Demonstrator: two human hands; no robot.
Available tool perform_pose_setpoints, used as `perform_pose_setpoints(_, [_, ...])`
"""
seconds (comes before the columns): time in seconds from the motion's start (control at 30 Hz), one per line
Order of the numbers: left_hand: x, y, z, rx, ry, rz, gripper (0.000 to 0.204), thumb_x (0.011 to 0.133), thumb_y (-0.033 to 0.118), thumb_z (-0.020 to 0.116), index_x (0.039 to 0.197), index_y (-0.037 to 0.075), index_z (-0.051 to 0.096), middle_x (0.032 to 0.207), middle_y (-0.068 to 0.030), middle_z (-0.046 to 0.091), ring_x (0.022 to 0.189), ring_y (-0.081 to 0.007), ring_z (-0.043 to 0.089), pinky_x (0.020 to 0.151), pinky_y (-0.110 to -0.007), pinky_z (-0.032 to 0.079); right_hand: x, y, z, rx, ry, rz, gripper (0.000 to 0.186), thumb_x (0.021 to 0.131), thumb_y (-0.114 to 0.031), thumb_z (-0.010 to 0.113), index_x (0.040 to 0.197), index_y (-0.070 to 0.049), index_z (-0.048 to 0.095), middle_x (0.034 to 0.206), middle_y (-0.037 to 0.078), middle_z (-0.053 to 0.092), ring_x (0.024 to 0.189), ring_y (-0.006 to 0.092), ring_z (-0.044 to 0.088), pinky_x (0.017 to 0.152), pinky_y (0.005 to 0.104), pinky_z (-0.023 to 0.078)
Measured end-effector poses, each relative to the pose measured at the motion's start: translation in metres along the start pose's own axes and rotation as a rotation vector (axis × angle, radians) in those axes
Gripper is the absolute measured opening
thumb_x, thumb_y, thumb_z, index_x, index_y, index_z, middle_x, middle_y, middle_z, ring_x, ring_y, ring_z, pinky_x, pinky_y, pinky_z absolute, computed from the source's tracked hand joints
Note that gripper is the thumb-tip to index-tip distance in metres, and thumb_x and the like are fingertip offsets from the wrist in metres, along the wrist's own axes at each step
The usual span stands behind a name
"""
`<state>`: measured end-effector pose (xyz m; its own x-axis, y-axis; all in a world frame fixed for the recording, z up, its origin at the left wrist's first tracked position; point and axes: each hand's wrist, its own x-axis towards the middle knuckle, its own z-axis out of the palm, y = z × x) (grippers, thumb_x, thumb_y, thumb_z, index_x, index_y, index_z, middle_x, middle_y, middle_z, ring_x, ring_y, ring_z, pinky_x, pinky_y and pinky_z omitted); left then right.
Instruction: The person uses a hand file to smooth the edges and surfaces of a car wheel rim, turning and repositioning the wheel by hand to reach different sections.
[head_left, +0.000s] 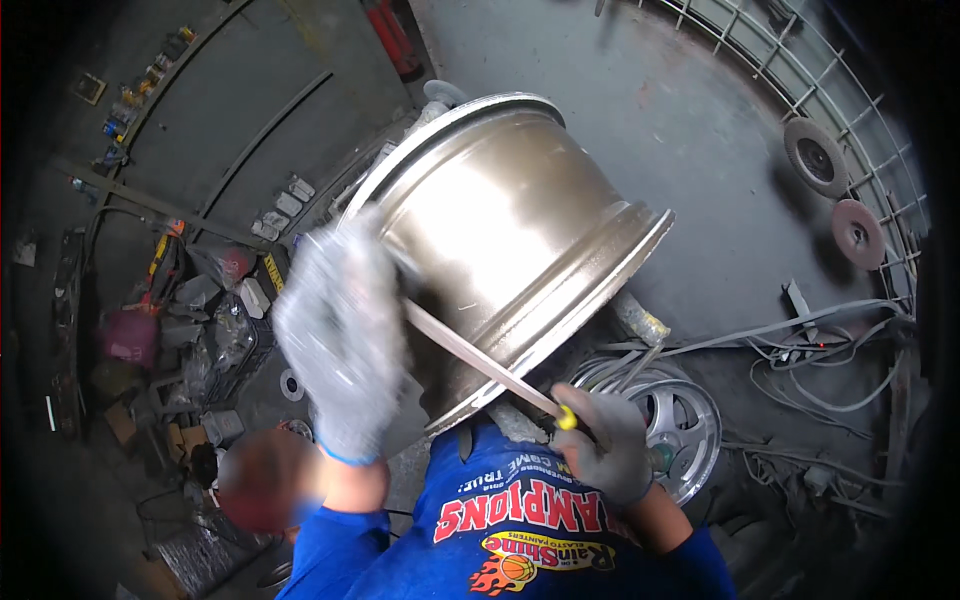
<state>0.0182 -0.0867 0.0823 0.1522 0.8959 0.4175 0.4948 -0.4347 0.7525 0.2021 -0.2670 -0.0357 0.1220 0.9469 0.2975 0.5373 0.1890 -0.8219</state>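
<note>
A large silver metal wheel rim (pixel 515 205) lies tilted on its side in front of me. My left hand (pixel 340 330), in a pale knit glove smeared by motion, is at the rim's left side, at the upper end of a long pale flat strip (pixel 460 345); its grip is unclear. My right hand (pixel 605 450), in a grey glove, is closed round the strip's lower end, by a yellow tip, at the rim's lower edge. The strip runs diagonally across the rim's lower left part.
Tools, bags and boxes (pixel 200 340) clutter the floor at left. A spoked wheel (pixel 690 420) lies behind my right hand, near tangled hoses (pixel 820 370). Discs (pixel 855 235) hang on a metal grid (pixel 820 70) at right. Grey sheeting (pixel 280 150) is at upper left.
</note>
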Motion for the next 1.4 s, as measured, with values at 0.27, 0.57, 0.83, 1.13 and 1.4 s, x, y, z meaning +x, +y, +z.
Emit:
perform_pose_setpoints(0.27, [0.007, 0.004, -0.004, -0.130, 0.021, -0.070, 0.027, 0.108, 0.022, 0.061, 0.097, -0.001, 0.071, 0.086, -0.0056, 0.068, 0.087, -0.0173, 0.065, 0.080, -0.032, 0.051, 0.008, -0.011, -0.004, -0.008, -0.018, 0.039, 0.046, 0.085, -0.018, 0.082, 0.128, -0.004, 0.072, 0.093, 0.013, 0.075, 0.074, 0.0334, 0.070, 0.067, 0.0432, 0.055])
perform_pose_setpoints(0.57, [-0.035, -0.014, 0.002, -0.077, -0.061, 0.033, 0.044, 0.112, 0.036, 0.053, 0.112, -0.002, 0.074, 0.091, -0.0105, 0.075, 0.086, -0.0167, 0.066, 0.087, -0.033, 0.050, -0.017, 0.025, -0.009, -0.015, -0.052, -0.048, 0.054, 0.081, -0.015, 0.085, 0.132, -0.007, 0.071, 0.097, 0.013, 0.077, 0.074, 0.0330, 0.072, 0.065, 0.0410, 0.055])
perform_pose_setpoints(0.83, [0.025, -0.015, -0.012, -0.225, 0.095, 0.074, 0.040, 0.111, 0.030, 0.057, 0.114, -0.007, 0.072, 0.089, -0.0074, 0.070, 0.081, -0.0113, 0.064, 0.076, -0.029, 0.051, 0.034, -0.022, -0.001, 0.031, 0.000, -0.003, 0.053, 0.079, -0.015, 0.086, 0.129, -0.004, 0.072, 0.106, 0.014, 0.078, 0.074, 0.0307, 0.072, 0.067, 0.0400, 0.056])
perform_pose_setpoints(1.13, [-0.030, -0.018, 0.003, -0.092, -0.137, 0.161, 0.026, 0.106, 0.019, 0.063, 0.095, -0.002, 0.074, 0.091, -0.0157, 0.073, 0.114, -0.0378, 0.068, 0.105, -0.048, 0.051, -0.040, 0.026, 0.001, -0.014, 0.010, -0.012, 0.048, 0.082, -0.014, 0.082, 0.128, -0.006, 0.072, 0.109, 0.016, 0.079, 0.074, 0.0326, 0.073, 0.067, 0.0414, 0.056])
perform_pose_setpoints(1.4, [0.033, -0.029, -0.004, -0.180, 0.058, 0.069, 0.034, 0.114, 0.023, 0.053, 0.109, -0.004, 0.072, 0.077, -0.0061, 0.065, 0.073, -0.0130, 0.060, 0.069, -0.031, 0.047, 0.027, -0.025, 0.003, 0.013, 0.103, -0.078, 0.050, 0.081, -0.009, 0.084, 0.129, -0.002, 0.072, 0.106, 0.015, 0.079, 0.074, 0.0318, 0.073, 0.065, 0.0396, 0.056])
